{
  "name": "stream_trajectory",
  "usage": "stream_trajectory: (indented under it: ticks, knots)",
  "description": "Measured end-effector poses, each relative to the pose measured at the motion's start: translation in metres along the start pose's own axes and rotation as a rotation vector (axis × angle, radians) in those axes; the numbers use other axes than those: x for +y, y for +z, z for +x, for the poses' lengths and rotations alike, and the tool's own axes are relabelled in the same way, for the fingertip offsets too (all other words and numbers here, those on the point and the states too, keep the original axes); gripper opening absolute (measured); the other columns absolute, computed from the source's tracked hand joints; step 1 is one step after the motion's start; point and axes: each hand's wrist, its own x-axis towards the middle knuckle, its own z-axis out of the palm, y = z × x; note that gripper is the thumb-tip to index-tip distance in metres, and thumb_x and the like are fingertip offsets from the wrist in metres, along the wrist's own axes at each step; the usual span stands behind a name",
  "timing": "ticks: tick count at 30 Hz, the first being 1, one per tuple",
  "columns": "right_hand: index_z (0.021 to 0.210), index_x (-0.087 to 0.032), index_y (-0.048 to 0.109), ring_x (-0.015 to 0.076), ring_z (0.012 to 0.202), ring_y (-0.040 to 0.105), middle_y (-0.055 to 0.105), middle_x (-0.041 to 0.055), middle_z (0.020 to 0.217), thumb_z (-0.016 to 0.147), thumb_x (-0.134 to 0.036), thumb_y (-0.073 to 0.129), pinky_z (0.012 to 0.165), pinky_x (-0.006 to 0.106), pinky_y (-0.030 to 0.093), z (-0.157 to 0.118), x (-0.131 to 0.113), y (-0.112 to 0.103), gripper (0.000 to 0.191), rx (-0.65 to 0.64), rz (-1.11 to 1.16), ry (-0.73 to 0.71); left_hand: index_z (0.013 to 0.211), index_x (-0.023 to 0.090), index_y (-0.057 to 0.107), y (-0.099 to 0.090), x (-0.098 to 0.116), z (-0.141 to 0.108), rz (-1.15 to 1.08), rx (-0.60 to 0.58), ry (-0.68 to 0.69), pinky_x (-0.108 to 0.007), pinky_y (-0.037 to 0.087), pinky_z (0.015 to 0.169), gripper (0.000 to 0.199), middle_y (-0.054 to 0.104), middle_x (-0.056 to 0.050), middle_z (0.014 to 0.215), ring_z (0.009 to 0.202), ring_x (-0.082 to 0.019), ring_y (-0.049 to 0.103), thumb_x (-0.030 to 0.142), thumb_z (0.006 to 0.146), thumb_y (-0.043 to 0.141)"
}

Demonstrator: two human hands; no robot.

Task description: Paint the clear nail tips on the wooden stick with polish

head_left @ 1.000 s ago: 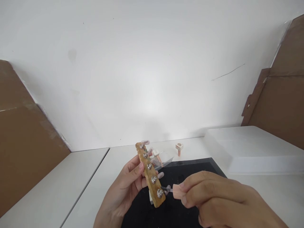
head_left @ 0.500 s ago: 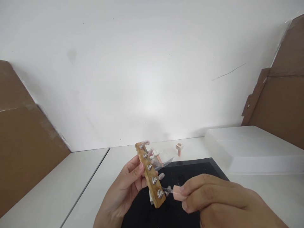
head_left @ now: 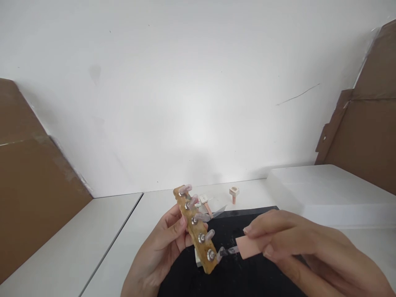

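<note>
Left hand has its fingers wrapped around a wooden strip with five metal studs, held up tilted above the black mat on the bench. Right hand is pinching a small pink brush, tip right at the lowest stud.

One head-worn view, looking forward and slightly down

Close above the hands near; table and wall far.

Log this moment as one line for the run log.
left hand: grips wooden strip with five screws | right hand: holds pink-handled tool at lowest screw | below: black mat
</note>
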Motion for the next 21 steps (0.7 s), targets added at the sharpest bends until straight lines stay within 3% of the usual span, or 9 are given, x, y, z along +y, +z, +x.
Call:
stream_trajectory:
  ticks: [5,8,13,21]
  knots:
    - [0.094,-0.028,0.066,0.0119,0.079,0.076,0.078,-0.0012,0.086,0.080,0.003,0.058,0.073,0.013,0.060,0.008,0.002,0.005,0.035,0.030,0.005,-0.044,0.102,0.023,0.075,-0.003,-0.002,0.003,0.016,-0.033,0.030,-0.024,0.056,0.075,0.029,0.077,0.000,0.084,0.078,-0.015,0.073,0.026,0.074,0.082]
    - [0.094,-0.026,0.065,0.0117,0.076,0.075,0.077,-0.0004,0.083,0.078,0.007,0.054,0.072,0.015,0.060,0.013,-0.001,0.006,0.038,-0.019,0.010,-0.053,0.101,0.022,0.076,-0.002,-0.002,0.005,0.031,-0.050,0.032,-0.023,0.056,0.076,0.027,0.078,-0.001,0.088,0.081,-0.015,0.073,0.025,0.075,0.081]
    - [0.096,-0.024,0.064,0.0107,0.074,0.074,0.075,0.0001,0.082,0.080,0.006,0.050,0.068,0.016,0.059,0.017,-0.004,0.004,0.038,-0.099,0.011,-0.077,0.101,0.025,0.077,0.003,0.001,0.002,0.036,-0.060,0.036,-0.021,0.055,0.076,0.027,0.079,0.000,0.088,0.082,-0.013,0.072,0.025,0.074,0.082]
    - [0.097,-0.027,0.062,0.0100,0.080,0.073,0.075,-0.0022,0.087,0.079,0.007,0.051,0.074,0.017,0.057,0.010,0.003,0.001,0.040,-0.084,-0.030,-0.047,0.099,0.025,0.079,0.000,0.002,0.001,0.027,-0.067,0.029,-0.022,0.056,0.075,0.025,0.080,0.000,0.086,0.081,-0.014,0.073,0.026,0.073,0.082]
